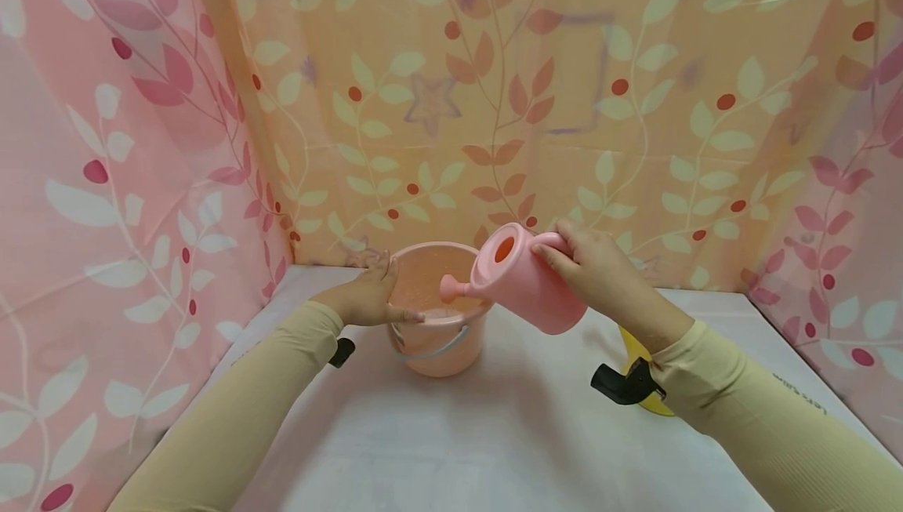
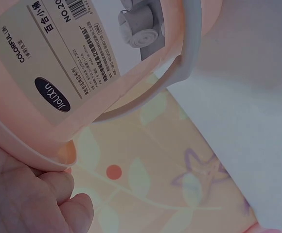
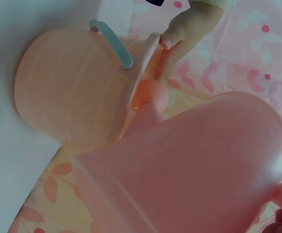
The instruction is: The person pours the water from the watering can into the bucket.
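Note:
A peach plastic bucket (image 1: 440, 343) with a grey-blue bail handle (image 1: 440, 347) stands upright on the white tabletop. My left hand (image 1: 363, 292) holds its rim at the left side, thumb over the front edge. In the left wrist view the fingers (image 2: 75, 211) curl at the rim, below a printed label (image 2: 58, 53). My right hand (image 1: 589, 265) grips the handle of a pink watering can (image 1: 536, 285). The can is tipped left, and its rose (image 1: 449, 288) sits over the bucket's opening. Specks or droplets show on the bucket's inner wall.
A yellow object (image 1: 635, 347) stands on the table (image 1: 437, 449) to the right, mostly hidden behind my right wrist. Leaf-patterned cloth walls (image 1: 451, 104) close in the back and both sides. Black wrist mounts (image 1: 624, 383) stick out from both sleeves.

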A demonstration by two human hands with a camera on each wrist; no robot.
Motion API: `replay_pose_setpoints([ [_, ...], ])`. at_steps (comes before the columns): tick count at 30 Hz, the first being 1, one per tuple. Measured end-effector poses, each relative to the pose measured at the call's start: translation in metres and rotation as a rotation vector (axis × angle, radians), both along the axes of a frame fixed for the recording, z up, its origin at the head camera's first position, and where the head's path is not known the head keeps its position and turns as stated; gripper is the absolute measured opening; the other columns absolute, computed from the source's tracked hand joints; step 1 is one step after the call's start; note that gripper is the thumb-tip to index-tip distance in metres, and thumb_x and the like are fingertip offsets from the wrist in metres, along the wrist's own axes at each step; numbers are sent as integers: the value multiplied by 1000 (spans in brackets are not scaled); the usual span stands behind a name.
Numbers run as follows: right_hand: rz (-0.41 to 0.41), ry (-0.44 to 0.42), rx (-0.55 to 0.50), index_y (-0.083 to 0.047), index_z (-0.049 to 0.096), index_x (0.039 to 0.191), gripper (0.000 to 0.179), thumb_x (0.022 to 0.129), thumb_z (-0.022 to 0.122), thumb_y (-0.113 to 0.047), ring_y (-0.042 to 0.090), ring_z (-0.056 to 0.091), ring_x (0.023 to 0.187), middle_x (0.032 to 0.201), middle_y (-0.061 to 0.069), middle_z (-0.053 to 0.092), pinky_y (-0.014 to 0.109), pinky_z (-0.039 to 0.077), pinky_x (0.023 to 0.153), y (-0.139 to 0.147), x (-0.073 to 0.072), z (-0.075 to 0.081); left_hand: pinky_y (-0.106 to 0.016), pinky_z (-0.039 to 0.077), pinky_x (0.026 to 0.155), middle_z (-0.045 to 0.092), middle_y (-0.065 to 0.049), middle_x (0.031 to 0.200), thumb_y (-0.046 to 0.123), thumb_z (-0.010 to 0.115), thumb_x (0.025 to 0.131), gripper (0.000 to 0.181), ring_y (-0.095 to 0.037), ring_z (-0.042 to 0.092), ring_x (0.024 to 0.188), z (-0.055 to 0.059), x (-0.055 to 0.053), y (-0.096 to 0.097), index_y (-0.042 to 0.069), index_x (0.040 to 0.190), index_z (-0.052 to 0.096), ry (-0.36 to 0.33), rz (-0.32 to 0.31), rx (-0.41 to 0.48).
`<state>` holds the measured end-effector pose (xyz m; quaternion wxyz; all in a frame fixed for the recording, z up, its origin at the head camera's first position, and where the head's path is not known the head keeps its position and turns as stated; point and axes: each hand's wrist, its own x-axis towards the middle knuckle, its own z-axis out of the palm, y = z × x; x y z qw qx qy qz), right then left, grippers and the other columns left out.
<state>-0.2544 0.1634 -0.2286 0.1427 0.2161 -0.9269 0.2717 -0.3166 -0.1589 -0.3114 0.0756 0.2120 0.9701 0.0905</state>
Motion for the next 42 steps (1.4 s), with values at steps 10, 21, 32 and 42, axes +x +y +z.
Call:
replay_pose_setpoints([
  [10,-3,-13,1,-9,48,84,23,92,55,-30,23,54,73,75,6,56,33,49,62,0,1,0,-50,10,109,-7,-28,148,77,48,70,122,-38,0,137,3,2,1,-8,143,1,-5,4,0],
  [21,0,3,5,-9,48,83,23,92,55,-29,23,54,72,73,6,56,32,48,61,-1,-1,0,-50,10,109,-10,-27,148,77,48,70,122,-38,-2,137,2,2,1,-8,143,0,-11,9,2],
  [32,2,0,14,-9,47,82,24,92,55,-30,22,54,71,71,5,55,31,47,61,-1,-1,0,-50,9,109,-10,-27,148,78,48,70,122,-38,-2,137,0,0,0,-8,143,0,-3,0,-1],
  [42,5,13,14,-9,47,82,23,92,56,-29,22,54,70,70,5,55,31,48,60,-1,-2,-1,-50,9,109,-11,-26,148,78,49,69,123,-37,-3,137,2,1,1,-8,143,0,-11,7,12],
])
